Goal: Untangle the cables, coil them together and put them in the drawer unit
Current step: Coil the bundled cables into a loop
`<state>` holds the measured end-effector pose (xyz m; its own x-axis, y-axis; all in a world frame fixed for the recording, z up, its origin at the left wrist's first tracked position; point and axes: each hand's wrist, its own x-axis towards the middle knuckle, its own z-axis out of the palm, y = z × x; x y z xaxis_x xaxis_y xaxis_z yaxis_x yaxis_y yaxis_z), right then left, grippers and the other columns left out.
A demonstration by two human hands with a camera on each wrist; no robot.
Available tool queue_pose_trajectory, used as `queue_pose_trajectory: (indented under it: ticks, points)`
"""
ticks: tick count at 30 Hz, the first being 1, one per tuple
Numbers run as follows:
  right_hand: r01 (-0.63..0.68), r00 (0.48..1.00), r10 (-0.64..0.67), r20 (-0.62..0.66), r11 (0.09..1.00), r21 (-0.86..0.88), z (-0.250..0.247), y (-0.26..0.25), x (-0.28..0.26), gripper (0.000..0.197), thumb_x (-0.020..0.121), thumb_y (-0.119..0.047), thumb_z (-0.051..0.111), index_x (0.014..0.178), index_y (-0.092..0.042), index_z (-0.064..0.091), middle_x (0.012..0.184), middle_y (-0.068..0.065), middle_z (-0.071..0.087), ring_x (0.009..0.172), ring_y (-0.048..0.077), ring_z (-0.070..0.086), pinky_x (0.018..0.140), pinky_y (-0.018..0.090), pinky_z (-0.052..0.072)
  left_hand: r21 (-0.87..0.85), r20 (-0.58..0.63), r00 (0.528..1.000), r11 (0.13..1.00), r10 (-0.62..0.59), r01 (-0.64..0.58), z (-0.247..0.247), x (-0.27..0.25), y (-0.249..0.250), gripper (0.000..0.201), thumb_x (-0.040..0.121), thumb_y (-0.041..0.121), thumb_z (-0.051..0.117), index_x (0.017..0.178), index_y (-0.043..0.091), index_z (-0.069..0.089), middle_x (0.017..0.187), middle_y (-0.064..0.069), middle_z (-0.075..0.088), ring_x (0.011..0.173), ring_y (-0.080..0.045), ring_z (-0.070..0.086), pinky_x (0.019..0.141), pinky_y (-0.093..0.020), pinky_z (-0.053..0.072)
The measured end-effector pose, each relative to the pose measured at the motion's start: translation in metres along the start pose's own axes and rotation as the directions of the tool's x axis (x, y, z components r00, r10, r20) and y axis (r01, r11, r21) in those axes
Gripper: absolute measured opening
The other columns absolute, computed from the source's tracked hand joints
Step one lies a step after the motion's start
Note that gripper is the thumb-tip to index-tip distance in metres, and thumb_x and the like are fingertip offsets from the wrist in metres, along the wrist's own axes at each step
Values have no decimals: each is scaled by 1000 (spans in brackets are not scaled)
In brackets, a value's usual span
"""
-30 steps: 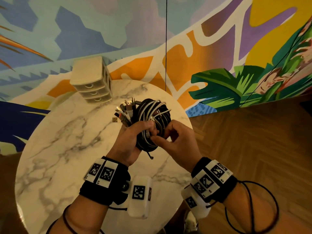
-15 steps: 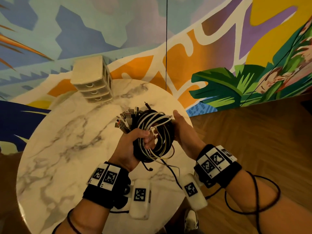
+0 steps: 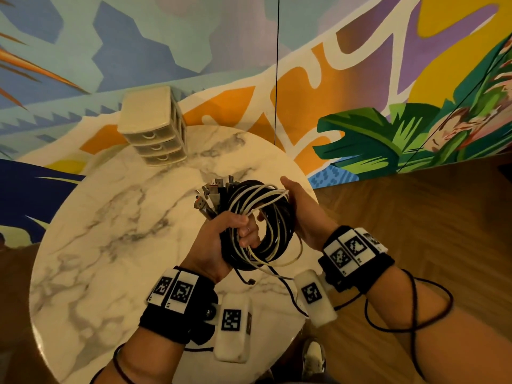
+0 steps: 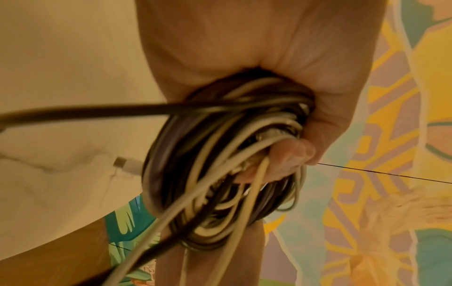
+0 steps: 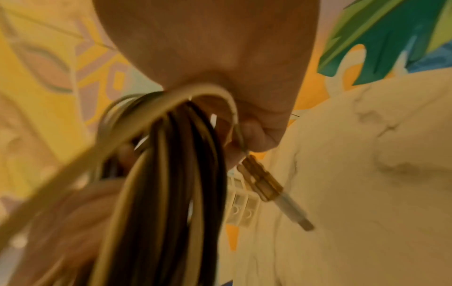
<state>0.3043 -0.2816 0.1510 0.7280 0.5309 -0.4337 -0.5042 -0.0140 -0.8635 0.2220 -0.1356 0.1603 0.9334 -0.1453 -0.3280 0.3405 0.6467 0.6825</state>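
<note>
Black and white cables (image 3: 260,225), coiled, sit gripped in the left hand (image 3: 221,242) with the right hand (image 3: 302,214) clasping the far side (loose tails hanging), so stowing them in the closed drawer unit (image 3: 155,126) comes next.

Warm, dim indoor light tints everything yellow, the head view sharp at centre yet bowed at its wide-angle edges, while both wrist views smear the cable coil (image 4: 220,154) and mural (image 5: 391,38) with motion blur.

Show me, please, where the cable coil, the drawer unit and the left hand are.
cable coil (image 3: 273,217), head view, black and white loops on its right side.
drawer unit (image 3: 146,110), head view, flat top.
left hand (image 3: 210,245), head view, back of the hand.
</note>
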Motion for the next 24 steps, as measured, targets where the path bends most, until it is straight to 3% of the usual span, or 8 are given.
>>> queue_pose_trajectory:
  ticks: [4, 7, 11, 14, 17, 18, 20, 24]
  points:
    - [-36, 999, 37, 29, 998, -52, -6, -6, 4, 74, 93, -63, 26, 99, -3, 69, 98, 26, 63, 87, 32, 57, 89, 44, 46, -9, -7, 1000, 1000, 26, -26, 3, 1, 0, 15, 64, 13, 56, 62, 13, 41, 50, 2, 36, 43, -11, 35, 50, -24, 41]
    - [-10, 1000, 9, -18, 998, -55, -5, -1, 3, 72, 91, -67, 26, 112, -12, 67, 112, 19, 68, 100, 35, 63, 99, 49, 44, -9, -16, 999, 999, 51, -51, 2, 1, -1, 13, 62, 16, 60, 54, 13, 50, 51, 2, 36, 45, -10, 32, 52, -23, 38]
    - [66, 998, -67, -18, 997, -47, -1, 4, 3, 77, 84, -70, 26, 110, -11, 67, 101, 15, 70, 96, 31, 64, 99, 47, 44, -31, -25, 998, 997, 65, -65, 3, 2, -3, 19, 59, 16, 64, 52, 15, 47, 50, 2, 35, 45, -10, 32, 52, -24, 36]
    - [68, 996, -64, -63, 996, 59, -4, 6, 11, 55, 98, -51, 31, 100, -12, 69, 94, 13, 69, 89, 25, 63, 89, 40, 46, -31, -11, 998, 997, 64, -65, 5, 3, -4, 20, 60, 17, 62, 51, 15, 45, 50, 2, 35, 44, -10, 32, 51, -24, 35]
    - [-17, 1000, 22, -21, 981, 193, -9, 8, 15, 34, 99, -27, 42, 112, -3, 63, 96, 13, 68, 88, 23, 63, 82, 35, 48, -26, 7, 998, 997, 69, -69, 7, 1, -3, 18, 61, 17, 61, 50, 15, 47, 50, 3, 36, 43, -9, 33, 51, -23, 37]
    - [-38, 999, 37, 11, 984, 174, -11, 9, 16, 29, 99, -19, 42, 108, 0, 63, 86, 10, 69, 78, 19, 64, 73, 30, 53, -22, 11, 998, 998, 61, -61, 7, 0, -3, 18, 62, 17, 59, 49, 15, 46, 49, 3, 36, 43, -9, 33, 51, -23, 37]
    - [-75, 997, 73, 29, 993, 86, -12, 10, 15, 25, 99, -8, 40, 84, -2, 59, 57, 1, 60, 51, 13, 55, 49, 23, 45, -13, 18, 999, 999, 51, -51, 7, -1, -4, 18, 64, 18, 56, 50, 14, 44, 48, 3, 36, 43, -9, 33, 51, -23, 38]
    - [-97, 995, 96, 38, 995, 15, -11, 14, 14, 12, 85, -13, 55, 75, -7, 58, 64, 8, 49, 59, 20, 40, 57, 30, 33, -41, 5, 997, 997, 72, -72, 5, -1, -7, 14, 65, 15, 56, 70, 13, 44, 50, 3, 37, 42, -10, 34, 50, -24, 39]
